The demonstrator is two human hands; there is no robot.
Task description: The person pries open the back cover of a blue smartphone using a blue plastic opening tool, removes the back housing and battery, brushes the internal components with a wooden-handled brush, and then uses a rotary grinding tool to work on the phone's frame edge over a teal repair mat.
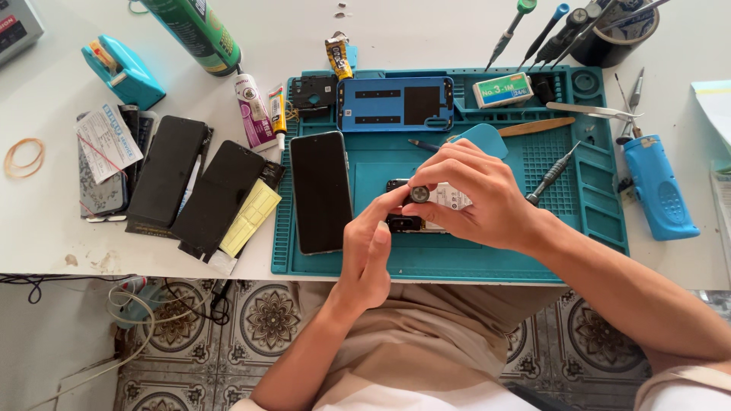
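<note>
Over teal mat (457, 262), R hand (476, 202) pinching small round part (419, 194), L hand (367, 247) fingertips gripping opened phone (403, 222), black phone (320, 190) just left.

We see two hands, the left hand (367, 247) and the right hand (476, 198). We count one teal work mat (457, 262) in the middle of the frame. One dark phone (320, 191) lies on its left part, and one blue back cover (395, 103) lies at its top. At the left we count two more dark screens (169, 169), one rubber band (23, 157) and one teal tape holder (122, 72). At the upper middle we count two small glue tubes (253, 112). At the right lies one blue tool (659, 188).
</note>
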